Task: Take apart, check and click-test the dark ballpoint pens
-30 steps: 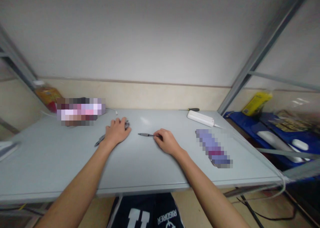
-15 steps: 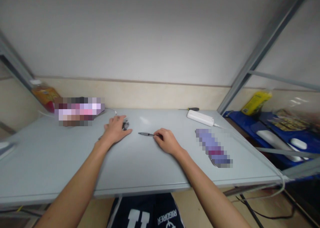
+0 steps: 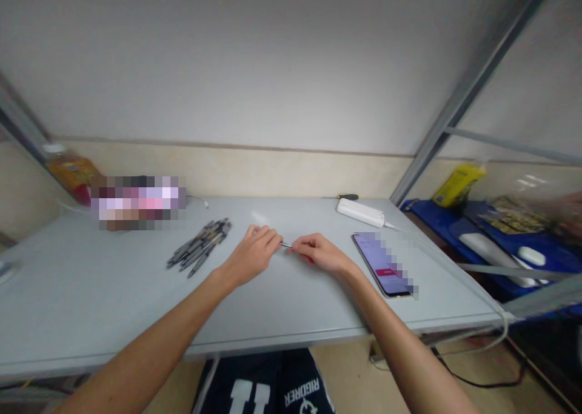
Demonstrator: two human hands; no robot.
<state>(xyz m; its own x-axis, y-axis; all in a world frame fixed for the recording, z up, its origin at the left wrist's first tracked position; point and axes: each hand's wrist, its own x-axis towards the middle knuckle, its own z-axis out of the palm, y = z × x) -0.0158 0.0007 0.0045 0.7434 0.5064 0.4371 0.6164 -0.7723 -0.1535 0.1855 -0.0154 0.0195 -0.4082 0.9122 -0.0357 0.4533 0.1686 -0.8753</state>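
Note:
Over the middle of the table, a pen (image 3: 286, 245) spans the short gap between my two hands, only a bit of it showing. My left hand (image 3: 257, 249) is closed around its left end. The fingers of my right hand (image 3: 318, 252) pinch the right end. Both ends of the pen are hidden by fingers. To the left of my left hand lies a pile of grey and black pens (image 3: 200, 244), most pointing the same slanted way.
A phone (image 3: 379, 268) and a white power strip (image 3: 361, 213) with its cable lie to the right. Behind the strip is a screwdriver (image 3: 348, 197). A blurred-out object (image 3: 140, 203) and a bottle (image 3: 70, 170) stand at the back left. Metal posts (image 3: 421, 153) flank the table.
My left hand has come off the pile of pens and moved right onto the pen held by my right hand. The pile is now uncovered. The pen's left part is now covered.

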